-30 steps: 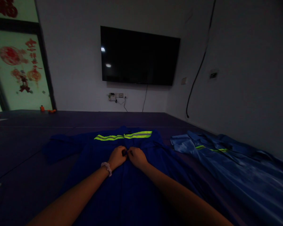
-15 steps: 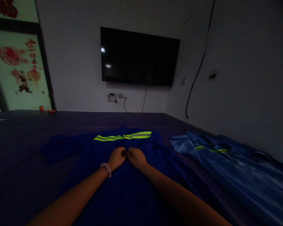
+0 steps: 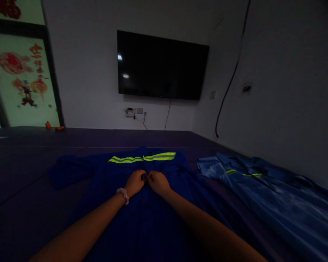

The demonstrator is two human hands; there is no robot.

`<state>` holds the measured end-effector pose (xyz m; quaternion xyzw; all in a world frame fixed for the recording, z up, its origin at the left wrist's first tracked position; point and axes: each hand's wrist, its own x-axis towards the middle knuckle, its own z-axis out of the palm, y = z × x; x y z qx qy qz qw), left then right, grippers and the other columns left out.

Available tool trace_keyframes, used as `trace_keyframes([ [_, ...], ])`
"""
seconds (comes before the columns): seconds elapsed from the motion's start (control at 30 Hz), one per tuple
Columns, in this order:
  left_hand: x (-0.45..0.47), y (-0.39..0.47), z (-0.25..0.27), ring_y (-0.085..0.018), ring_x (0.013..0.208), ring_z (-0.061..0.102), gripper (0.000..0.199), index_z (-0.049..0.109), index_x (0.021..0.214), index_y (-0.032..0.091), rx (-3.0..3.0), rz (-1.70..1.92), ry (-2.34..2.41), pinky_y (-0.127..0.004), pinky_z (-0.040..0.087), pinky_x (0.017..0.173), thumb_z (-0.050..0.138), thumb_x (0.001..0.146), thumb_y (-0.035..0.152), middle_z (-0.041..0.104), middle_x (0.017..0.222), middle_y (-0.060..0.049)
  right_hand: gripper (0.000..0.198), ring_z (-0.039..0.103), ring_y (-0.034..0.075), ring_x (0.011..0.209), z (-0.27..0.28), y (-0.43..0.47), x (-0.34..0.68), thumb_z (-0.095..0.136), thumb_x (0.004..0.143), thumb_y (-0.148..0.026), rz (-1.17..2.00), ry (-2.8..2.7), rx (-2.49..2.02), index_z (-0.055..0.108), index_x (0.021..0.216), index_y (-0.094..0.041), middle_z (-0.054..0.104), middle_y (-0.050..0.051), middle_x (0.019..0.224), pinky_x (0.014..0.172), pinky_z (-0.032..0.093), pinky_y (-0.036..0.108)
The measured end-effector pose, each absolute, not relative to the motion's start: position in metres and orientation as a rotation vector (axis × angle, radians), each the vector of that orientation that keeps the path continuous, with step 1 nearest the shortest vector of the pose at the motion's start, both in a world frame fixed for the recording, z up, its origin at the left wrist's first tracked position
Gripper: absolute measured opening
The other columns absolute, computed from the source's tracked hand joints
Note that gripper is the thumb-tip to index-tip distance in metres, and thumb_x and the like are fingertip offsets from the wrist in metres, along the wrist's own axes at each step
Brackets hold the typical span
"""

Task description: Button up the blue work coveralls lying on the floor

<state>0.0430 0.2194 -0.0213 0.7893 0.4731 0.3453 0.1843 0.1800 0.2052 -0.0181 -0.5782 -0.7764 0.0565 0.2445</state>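
A dark blue work jacket (image 3: 112, 178) with yellow-green and grey reflective strips across its chest lies spread out, front up, on the dark floor. Over its front opening, just below the strips, my left hand (image 3: 136, 182) pinches the jacket's front edge. My right hand (image 3: 158, 183) is closed on the same edge from the other side, its fingertips almost touching the left ones. Whatever small part sits between the fingertips is too dark to make out. A pale scrunchie (image 3: 123, 195) circles my left wrist.
To the right lies a second, lighter blue garment (image 3: 278, 200) with reflective strips. A black cable (image 3: 229, 87) hangs down the right wall. Ahead, a television (image 3: 161, 65) is mounted above wall sockets (image 3: 136, 111). Small orange objects (image 3: 59, 128) lie near the door at far left.
Almost nothing differs. Both hands stay at the jacket's front opening, with only a tiny shift of the fingers and of the view.
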Motion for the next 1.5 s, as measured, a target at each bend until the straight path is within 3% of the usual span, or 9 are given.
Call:
trace_keyframes([
  [0.87,0.0421,0.226,-0.0243,-0.012,0.064,0.052,0.013,0.06,0.072,0.015,2.204,0.929,1.334,-0.022,0.034,0.06,0.048,0.071,0.011,0.061,0.068,-0.002,0.02,0.061,0.015,0.081,-0.017,0.2041,0.1796,0.044,0.086,-0.024,0.141,-2.149,-1.617,0.062,0.089,-0.017,0.068,0.006,0.088,0.06,0.032,0.022],
  [1.5,0.0433,0.221,-0.0203,-0.011,0.058,0.049,0.016,0.058,0.065,0.014,2.204,0.891,1.381,-0.023,0.029,0.055,0.045,0.074,0.012,0.059,0.063,-0.002,0.024,0.06,0.015,0.082,-0.0153,0.2026,0.1794,0.04,0.088,-0.025,0.109,-2.178,-1.595,0.063,0.089,-0.017,0.067,0.007,0.089,0.062,0.034,0.022],
])
